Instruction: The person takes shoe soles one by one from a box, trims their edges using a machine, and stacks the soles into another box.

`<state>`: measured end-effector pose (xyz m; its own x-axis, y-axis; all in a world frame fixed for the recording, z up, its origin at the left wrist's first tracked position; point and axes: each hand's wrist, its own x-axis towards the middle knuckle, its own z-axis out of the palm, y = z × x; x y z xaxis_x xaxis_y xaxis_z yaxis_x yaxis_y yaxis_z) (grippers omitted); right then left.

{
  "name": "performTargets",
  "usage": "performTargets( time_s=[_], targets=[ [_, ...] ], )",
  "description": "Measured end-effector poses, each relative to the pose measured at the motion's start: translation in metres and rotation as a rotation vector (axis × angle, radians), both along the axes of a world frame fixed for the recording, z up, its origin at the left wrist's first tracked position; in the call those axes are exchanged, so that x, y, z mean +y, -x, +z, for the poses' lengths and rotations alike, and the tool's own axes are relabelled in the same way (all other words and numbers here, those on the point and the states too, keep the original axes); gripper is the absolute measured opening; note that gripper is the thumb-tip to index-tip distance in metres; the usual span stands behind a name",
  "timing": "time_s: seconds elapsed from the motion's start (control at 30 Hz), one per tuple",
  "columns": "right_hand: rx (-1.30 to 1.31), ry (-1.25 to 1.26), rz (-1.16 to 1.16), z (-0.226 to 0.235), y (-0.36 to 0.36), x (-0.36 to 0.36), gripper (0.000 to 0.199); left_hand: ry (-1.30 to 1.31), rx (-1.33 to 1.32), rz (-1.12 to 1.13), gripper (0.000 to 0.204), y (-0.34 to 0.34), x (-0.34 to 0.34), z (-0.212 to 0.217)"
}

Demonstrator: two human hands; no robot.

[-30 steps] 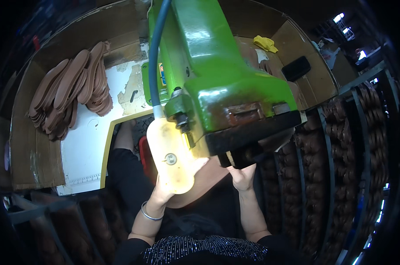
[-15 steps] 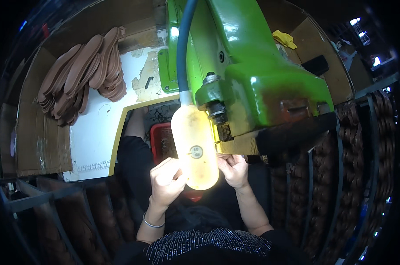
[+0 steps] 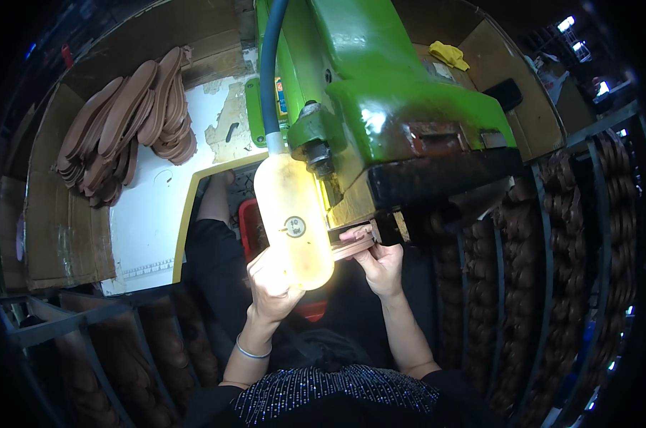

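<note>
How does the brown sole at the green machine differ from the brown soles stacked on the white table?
The sole at the machine is single, held by both hands, the left hand and right hand. The stacked soles are many, overlapping, untouched, lying by cardboard. Both are brown and flat.

This is a shoe-making workshop. A heavy green cast-metal machine (image 3: 401,107) with a blue hose (image 3: 268,64) stands over the worker's lap. Flat brown leather shoe soles (image 3: 123,128) lie piled on a worn white bench lined with cardboard (image 3: 66,228), and dark metal racks (image 3: 587,285) alongside hold rows of more brown soles.
</note>
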<state>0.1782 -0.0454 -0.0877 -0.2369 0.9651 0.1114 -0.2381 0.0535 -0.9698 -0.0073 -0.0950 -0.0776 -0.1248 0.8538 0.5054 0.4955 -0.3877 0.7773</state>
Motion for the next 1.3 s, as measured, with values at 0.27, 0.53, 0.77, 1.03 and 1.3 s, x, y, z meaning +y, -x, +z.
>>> performTargets(
  time_s=[0.27,0.53,0.77,1.03,1.3],
  targets=[
    [-0.048,-0.05,0.002,0.001,0.001,0.001,0.024,0.004,0.155,-0.059,0.032,0.005,-0.002,0.008],
    [-0.07,-0.06,-0.196,0.02,-0.005,0.01,0.013,0.122,-0.095,-0.12,0.014,-0.006,0.029,0.048],
    [-0.041,-0.057,-0.071,0.027,0.013,0.003,0.031,0.31,-0.291,0.093,0.008,0.007,0.002,0.027],
    [0.095,0.061,0.03,0.009,0.034,0.004,0.026,-0.111,0.148,0.1,0.023,0.021,-0.001,0.044],
    [-0.137,0.141,0.017,0.011,0.033,0.0,0.029,0.025,0.162,0.102,0.035,0.029,-0.002,0.039]
  ],
)
